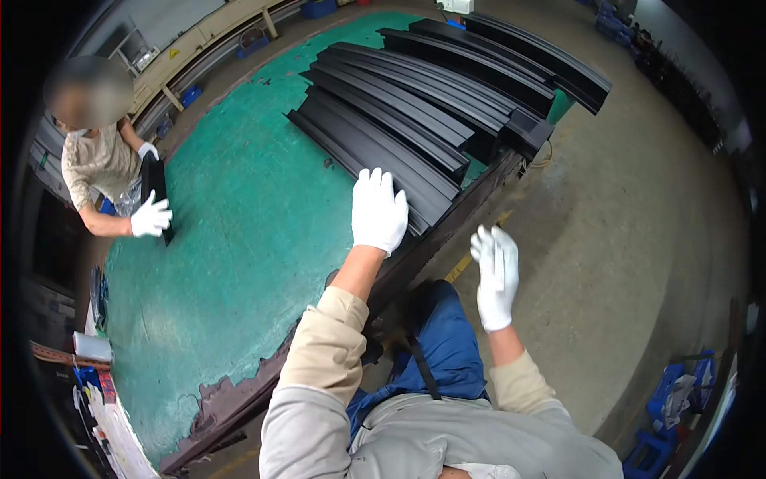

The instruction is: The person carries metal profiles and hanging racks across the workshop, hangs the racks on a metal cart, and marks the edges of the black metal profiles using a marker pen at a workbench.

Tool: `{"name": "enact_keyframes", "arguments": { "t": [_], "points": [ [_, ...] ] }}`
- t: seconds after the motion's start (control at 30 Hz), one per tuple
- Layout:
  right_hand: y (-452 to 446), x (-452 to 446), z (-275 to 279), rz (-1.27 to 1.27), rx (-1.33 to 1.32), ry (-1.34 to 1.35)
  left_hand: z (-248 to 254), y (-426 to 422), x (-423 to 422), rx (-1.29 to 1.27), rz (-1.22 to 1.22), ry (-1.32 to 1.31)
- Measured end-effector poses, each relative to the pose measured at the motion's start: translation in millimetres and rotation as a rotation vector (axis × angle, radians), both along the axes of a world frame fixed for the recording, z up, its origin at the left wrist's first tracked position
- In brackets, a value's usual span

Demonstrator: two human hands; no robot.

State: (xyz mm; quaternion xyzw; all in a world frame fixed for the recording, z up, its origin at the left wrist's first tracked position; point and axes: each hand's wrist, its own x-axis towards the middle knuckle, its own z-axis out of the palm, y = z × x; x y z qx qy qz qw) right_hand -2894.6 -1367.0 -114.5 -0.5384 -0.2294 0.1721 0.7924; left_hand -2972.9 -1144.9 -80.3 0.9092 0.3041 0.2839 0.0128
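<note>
Several long black channel-shaped profiles (379, 156) lie side by side on a green-topped table (239, 295). My left hand (381, 211), in a white glove, is at the near edge of the closest profile, with its fingers stretched out flat. Whether it presses on the profile or hovers just over it, I cannot tell. Beyond the table edge, above the floor, is my right hand (496, 275), also gloved. Its fingers are extended and nothing shows in them.
Across the table on the left, a co-worker (100, 164) in white gloves holds a black profile (155, 191) on end. The table's near edge (263, 383) has peeling green covering. Blue bins (662, 407) stand at the lower right, and a plastic-wrapped roll (92, 346) sits at the left.
</note>
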Motion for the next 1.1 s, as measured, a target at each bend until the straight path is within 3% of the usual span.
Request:
{"name": "enact_keyframes", "arguments": {
  "t": [0.03, 0.2, 0.33, 0.47, 0.5, 0.57, 0.6, 0.67, 0.8, 0.97, 1.1],
  "points": [
    [22.4, 10.6, 4.7, -0.017, 0.055, 0.025, -4.2, 0.7, -0.4, 0.118, 0.022, 0.069],
    [85.8, 14.7, 6.6, -0.098, 0.111, 0.022, -11.0, 3.1, -3.8, 0.131, 0.052, 0.116],
    [84.2, 1.8, 26.4, -0.07, 0.249, 0.308, -21.2, -3.0, -18.9, 0.071, 0.033, 0.078],
    [94.0, -17.4, 36.0, 0.005, 0.328, 0.25, -32.6, -14.0, -45.1, 0.065, 0.088, 0.048],
    [97.3, -29.3, 37.0, 0.01, 0.336, 0.251, -37.8, -9.0, -56.7, -0.128, 0.033, -0.001],
    [92.1, -63.1, 31.5, 0.019, 0.198, -0.209, -44.3, -4.1, -82.6, -0.527, -0.074, -0.096],
    [89.0, -71.7, 28.8, 0.026, 0.19, -0.203, -45.7, -6.3, -97.6, -0.535, -0.065, -0.093],
    [90.0, -83.9, 25.5, -0.066, 0.101, -0.658, -23.2, -7.4, -117.3, -1.609, -0.105, -1.587],
    [72.9, -112.3, 19.5, 0.157, 0.076, -0.855, -3.4, -22.1, -130.1, -1.943, -0.254, -1.472],
    [42.5, -117.5, 40.0, 0.164, 0.143, -0.928, -7.5, -18.2, -131.0, -1.943, -0.099, -1.416],
    [15.4, -93.4, 54.1, 0.072, -0.056, -0.978, 1.5, -17.6, -138.2, -1.832, -0.007, -1.445]
  ]
}}
